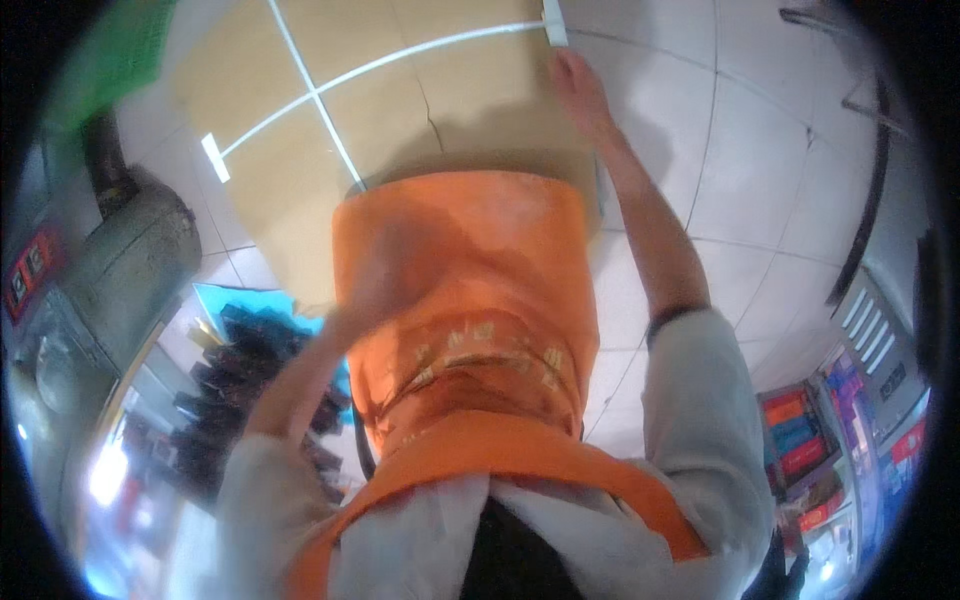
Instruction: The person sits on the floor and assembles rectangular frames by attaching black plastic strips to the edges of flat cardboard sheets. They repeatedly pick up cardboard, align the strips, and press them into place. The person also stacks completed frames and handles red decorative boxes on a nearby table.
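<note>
A large brown cardboard box (pixel 370 110) fills the upper middle. White strapping (pixel 425 48) crosses its top in two directions. A short white edge piece (pixel 215 158) sits under the strap at the left edge, and another white edge piece (pixel 555 22) at the right edge. My right hand (pixel 580 90) is at the box's right edge, just below that right piece; its fingers look closed, but what is in them is hidden. My left hand (pixel 400 260) is in front of my orange apron (pixel 470 215), smeared by motion, so its fingers do not show.
Pale floor tiles (pixel 790 170) lie right of the box. Grey-green machinery (pixel 140 250) stands at left, with a green mesh item (pixel 115 60) above it. A pile of dark pieces (pixel 240 380) lies on a blue sheet (pixel 250 300). Shelves with colourful packages (pixel 800 435) are at lower right.
</note>
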The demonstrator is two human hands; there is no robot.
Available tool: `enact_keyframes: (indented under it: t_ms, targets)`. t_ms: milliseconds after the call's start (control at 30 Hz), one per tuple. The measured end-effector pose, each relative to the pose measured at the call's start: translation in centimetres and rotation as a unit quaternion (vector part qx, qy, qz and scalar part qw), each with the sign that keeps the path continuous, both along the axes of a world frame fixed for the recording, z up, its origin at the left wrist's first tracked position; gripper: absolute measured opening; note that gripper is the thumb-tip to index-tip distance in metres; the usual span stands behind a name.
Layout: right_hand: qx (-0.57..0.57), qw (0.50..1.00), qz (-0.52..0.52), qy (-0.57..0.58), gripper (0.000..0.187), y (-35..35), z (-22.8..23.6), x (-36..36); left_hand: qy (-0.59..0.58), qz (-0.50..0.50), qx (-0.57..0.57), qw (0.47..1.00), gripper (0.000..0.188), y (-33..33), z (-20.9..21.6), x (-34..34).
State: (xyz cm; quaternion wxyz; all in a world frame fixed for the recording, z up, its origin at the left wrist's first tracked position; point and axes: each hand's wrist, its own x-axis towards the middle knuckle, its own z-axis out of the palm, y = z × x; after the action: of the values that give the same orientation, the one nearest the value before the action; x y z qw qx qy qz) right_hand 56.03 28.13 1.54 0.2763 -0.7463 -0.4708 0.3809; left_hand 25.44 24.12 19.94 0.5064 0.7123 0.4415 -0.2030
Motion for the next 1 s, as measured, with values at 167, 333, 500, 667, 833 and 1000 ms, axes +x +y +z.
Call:
enact_keyframes:
  t_ms: [167, 333, 500, 667, 833, 1000]
  targets:
    - [-0.136, 0.92, 0.201, 0.307, 0.029, -18.5, 12.5, -8.2, -0.213, -0.177, -0.035, 0.96, 0.04, -15.9, 4.4, -7.4]
    - [-0.132, 0.801, 0.455, 0.366, 0.03, -28.8, 25.3, -14.4, -0.119, -0.184, 0.04, 0.975, 0.036, -19.4, 4.4, -7.1]
    - [-0.167, 0.87, 0.382, 0.263, 0.032, -30.6, 29.4, -18.1, -0.126, -0.182, 0.228, 0.948, 0.026, -19.7, 5.6, -7.7]
    - [0.016, 0.932, 0.246, 0.266, 0.031, -32.9, 27.5, -21.1, -0.11, -0.205, 0.421, 0.877, 0.029, -20.2, 7.9, -7.8]
    - [-0.097, 0.944, 0.25, 0.192, 0.032, -35.4, 23.7, -19.4, -0.192, -0.17, 0.37, 0.893, 0.03, -22.0, 8.7, -8.2]
    - [-0.062, 0.955, 0.209, 0.2, 0.036, -36.2, 26.1, -19.7, -0.492, -0.048, 0.133, 0.859, 0.029, -23.5, 9.0, -8.4]
